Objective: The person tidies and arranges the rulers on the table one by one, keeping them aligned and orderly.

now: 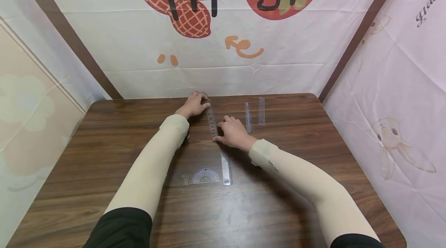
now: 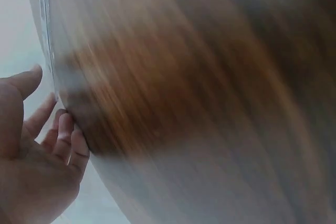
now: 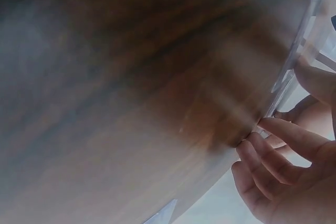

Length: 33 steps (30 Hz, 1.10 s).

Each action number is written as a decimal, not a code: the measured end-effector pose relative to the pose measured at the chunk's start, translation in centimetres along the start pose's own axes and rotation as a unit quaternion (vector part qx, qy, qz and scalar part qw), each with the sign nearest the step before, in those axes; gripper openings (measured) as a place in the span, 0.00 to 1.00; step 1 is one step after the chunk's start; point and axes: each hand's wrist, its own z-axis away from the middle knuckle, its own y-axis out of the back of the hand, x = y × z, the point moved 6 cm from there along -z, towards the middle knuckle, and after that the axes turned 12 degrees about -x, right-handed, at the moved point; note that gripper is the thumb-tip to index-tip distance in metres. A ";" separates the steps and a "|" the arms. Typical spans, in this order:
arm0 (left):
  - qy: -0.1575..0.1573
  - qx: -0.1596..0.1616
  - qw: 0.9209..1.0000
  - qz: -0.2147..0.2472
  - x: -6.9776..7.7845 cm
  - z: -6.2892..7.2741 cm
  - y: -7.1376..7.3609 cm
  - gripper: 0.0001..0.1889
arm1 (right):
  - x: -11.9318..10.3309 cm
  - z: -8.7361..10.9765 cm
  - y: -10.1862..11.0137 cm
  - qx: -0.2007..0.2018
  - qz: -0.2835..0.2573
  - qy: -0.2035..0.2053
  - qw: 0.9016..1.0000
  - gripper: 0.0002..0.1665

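A long clear ruler with a row of cutouts [image 1: 211, 120] lies lengthwise on the table, pointing away from me. At its far end is my left hand [image 1: 193, 105]; its fingertips touch the ruler, with the thumb apart from the fingers [image 2: 42, 163]. My right hand [image 1: 234, 134] rests by the near end, its thumb and index fingertip touching the ruler's edge, the fingers fairly straight [image 3: 289, 177]. Nearer to me lies a second clear ruler [image 1: 226, 170], roughly in line with the first. Left of it are clear pieces with protractor scales [image 1: 205, 176], partly hidden by my left arm.
Two short clear rulers [image 1: 248, 117] [image 1: 261, 112] lie side by side at the back right. The brown wooden table [image 1: 278, 209] meets a printed cloth backdrop [image 1: 223, 79] at its far edge. More printed cloth [image 1: 393, 97] hangs at the right side.
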 end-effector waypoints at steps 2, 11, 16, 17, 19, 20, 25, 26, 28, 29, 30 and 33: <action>-0.005 0.001 1.000 0.020 -0.2 0.2 0.2 0.25 | 0.0 0.0 0.0 -0.001 0.001 -0.001 1.000 0.39; -0.056 -0.018 0.987 0.149 0.3 3.0 1.4 0.22 | -0.3 0.1 0.2 -0.002 -0.013 0.002 1.000 0.37; -0.065 -0.030 0.981 0.183 0.0 3.8 1.5 0.24 | -0.5 0.0 0.1 -0.002 -0.023 0.006 1.000 0.35; -0.065 -0.031 0.980 0.184 0.0 4.0 1.5 0.24 | -0.5 0.0 0.1 -0.002 -0.024 0.007 1.000 0.35; -0.062 -0.030 0.980 0.189 -0.1 4.2 1.6 0.25 | -0.6 0.0 0.1 -0.002 -0.029 0.010 1.000 0.35; -0.061 -0.030 0.979 0.193 -0.1 4.3 1.6 0.25 | -0.6 0.0 0.1 -0.002 -0.031 0.011 0.999 0.34; -0.050 -0.017 0.976 0.211 -0.6 4.5 1.7 0.25 | -0.7 -0.1 0.1 0.001 -0.047 0.014 0.999 0.34; -0.048 -0.014 0.975 0.215 -0.7 4.6 1.8 0.25 | -0.7 -0.1 0.0 0.002 -0.051 0.015 0.999 0.34; -0.043 -0.007 0.974 0.222 -0.9 4.6 1.8 0.24 | -0.7 -0.2 0.0 0.004 -0.062 0.015 0.998 0.35; -0.040 -0.004 0.973 0.226 -0.9 4.7 1.9 0.24 | -0.7 -0.2 0.0 0.005 -0.066 0.015 0.998 0.35; -0.039 -0.001 0.973 0.230 -1.0 4.7 1.9 0.24 | -0.8 -0.2 -0.1 0.007 -0.070 0.016 0.997 0.35; -0.038 0.005 0.970 0.241 -1.1 5.0 2.1 0.25 | -0.8 -0.2 0.0 0.012 -0.086 0.018 0.996 0.36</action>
